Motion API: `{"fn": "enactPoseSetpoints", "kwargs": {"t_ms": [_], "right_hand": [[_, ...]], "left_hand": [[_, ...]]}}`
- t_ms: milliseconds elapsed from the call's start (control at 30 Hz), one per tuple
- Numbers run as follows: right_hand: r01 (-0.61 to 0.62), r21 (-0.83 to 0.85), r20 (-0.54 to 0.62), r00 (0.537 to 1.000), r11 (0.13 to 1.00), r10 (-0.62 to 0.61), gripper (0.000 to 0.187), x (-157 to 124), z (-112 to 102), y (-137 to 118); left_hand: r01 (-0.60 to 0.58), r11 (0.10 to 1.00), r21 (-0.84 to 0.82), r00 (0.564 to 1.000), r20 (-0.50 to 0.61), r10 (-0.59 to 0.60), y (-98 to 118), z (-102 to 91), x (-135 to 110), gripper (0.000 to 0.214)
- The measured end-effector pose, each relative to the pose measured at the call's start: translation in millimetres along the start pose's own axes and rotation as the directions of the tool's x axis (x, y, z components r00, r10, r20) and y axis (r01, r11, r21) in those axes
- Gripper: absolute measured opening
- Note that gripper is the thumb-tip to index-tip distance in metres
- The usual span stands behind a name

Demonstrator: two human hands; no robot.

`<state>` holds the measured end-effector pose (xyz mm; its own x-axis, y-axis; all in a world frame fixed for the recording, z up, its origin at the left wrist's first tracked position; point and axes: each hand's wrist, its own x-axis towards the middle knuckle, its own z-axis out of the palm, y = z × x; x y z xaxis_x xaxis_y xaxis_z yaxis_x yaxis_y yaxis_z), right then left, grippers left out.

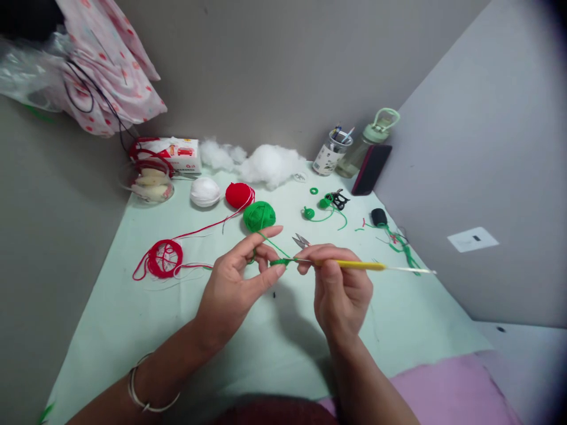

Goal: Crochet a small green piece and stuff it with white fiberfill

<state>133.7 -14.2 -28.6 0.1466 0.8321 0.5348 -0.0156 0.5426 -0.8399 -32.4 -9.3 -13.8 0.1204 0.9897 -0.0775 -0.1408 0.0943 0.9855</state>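
My left hand pinches a small green crochet piece between thumb and fingers, with green yarn running over the raised index finger. That strand comes from the green yarn ball just beyond the hand. In my right hand is a crochet hook with a yellow handle, gripped like a pencil. Its thin metal tip meets the green piece at the left; a second metal end points right. Behind my right fingers, partly hidden, lie scissors with their blades apart.
Across the back stand a red yarn ball, a white ball, white stuffing, a pen jar, a bottle and a leaning phone. Red yarn lies coiled at left. Small green crochet balls sit right of centre.
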Motion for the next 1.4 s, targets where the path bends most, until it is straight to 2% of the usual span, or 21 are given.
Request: {"fn": "enactPoseSetpoints", "kwargs": {"t_ms": [100, 200, 333, 433, 533, 633, 700, 767, 867, 967, 1033, 1100, 1167, 1200, 1267, 1300, 1400], "right_hand": [[-0.121, 0.116, 0.028, 0.993, 0.986, 0.118, 0.019, 2, -2, 0], [-0.115, 0.11, 0.069, 0.992, 0.987, 0.108, 0.02, 1, -4, 0], [0.066, -0.056, 0.082, 0.995, 0.996, -0.062, 0.023, -1, -5, -2], [0.234, -0.204, 0.157, 0.966, 0.951, -0.204, 0.024, -2, -7, -3], [0.337, -0.286, 0.25, 0.93, 0.897, -0.27, 0.025, -2, -9, -6], [0.37, -0.345, 0.271, 0.919, 0.862, -0.286, 0.024, -1, -8, -9], [0.412, -0.391, 0.288, 0.904, 0.823, -0.315, 0.023, -2, -7, -10], [0.467, -0.443, 0.318, 0.88, 0.766, -0.353, 0.022, -5, -6, -8], [0.561, -0.525, 0.364, 0.828, 0.64, -0.427, 0.022, -10, -5, -3], [0.641, -0.575, 0.401, 0.762, 0.509, -0.508, 0.022, -12, -4, 0], [0.648, -0.607, 0.436, 0.756, 0.46, -0.488, 0.024, -12, -4, -1], [0.628, -0.643, 0.462, 0.775, 0.439, -0.432, 0.031, -12, -5, -2], [0.614, -0.647, 0.468, 0.788, 0.453, -0.4, 0.039, -13, -6, -1], [0.605, -0.63, 0.451, 0.796, 0.487, -0.404, 0.043, -13, -6, -1], [0.552, -0.557, 0.374, 0.834, 0.621, -0.405, 0.045, -12, -6, 0], [0.494, -0.504, 0.321, 0.869, 0.708, -0.378, 0.043, -11, -5, 0], [0.213, -0.284, 0.115, 0.976, 0.935, -0.187, 0.029, -5, -4, -2]], "left_hand": [[0.009, 1.0, -0.009, 1.0, 0.015, -0.009, 1, -0.8, 0, 0.046], [0.0, 1.0, 0.014, 1.0, 0.011, 0.0, 1, -0.4, 0, 0.043], [-0.057, 0.994, 0.097, 0.998, -0.034, 0.061, -1, 1.7, 0, 0.043], [-0.151, 0.967, 0.204, 0.984, -0.067, 0.167, -1, 3.6, -1, 0.043], [-0.289, 0.894, 0.343, 0.941, -0.07, 0.331, -3, 5.1, -1, 0.036], [-0.446, 0.765, 0.464, 0.857, -0.026, 0.515, -5, 6.1, 1, 0.031], [-0.477, 0.736, 0.48, 0.837, -0.009, 0.548, -6, 6.0, 1, 0.031], [-0.416, 0.793, 0.445, 0.879, -0.026, 0.476, -5, 5.4, 2, 0.032], [-0.255, 0.911, 0.325, 0.952, -0.079, 0.295, -1, 3.4, 2, 0.034], [-0.115, 0.979, 0.171, 0.987, -0.093, 0.132, 0, 0.6, 2, 0.036], [-0.045, 0.997, 0.062, 0.997, -0.06, 0.048, 0, -0.8, 2, 0.037], [0.008, 0.998, -0.058, 1.0, -0.023, -0.009, 0, -1.0, 2, 0.038], [0.096, 0.972, -0.216, 0.995, 0.037, -0.09, 1, -0.6, 2, 0.043], [0.159, 0.942, -0.296, 0.987, 0.084, -0.141, 2, -0.6, 2, 0.047], [0.294, 0.862, -0.414, 0.954, 0.186, -0.236, 4, -1.6, 4, 0.052], [0.338, 0.828, -0.446, 0.939, 0.215, -0.267, 4, -2.7, 5, 0.053], [0.327, 0.813, -0.482, 0.945, 0.185, -0.271, 5, -7.2, 9, 0.046]]}}
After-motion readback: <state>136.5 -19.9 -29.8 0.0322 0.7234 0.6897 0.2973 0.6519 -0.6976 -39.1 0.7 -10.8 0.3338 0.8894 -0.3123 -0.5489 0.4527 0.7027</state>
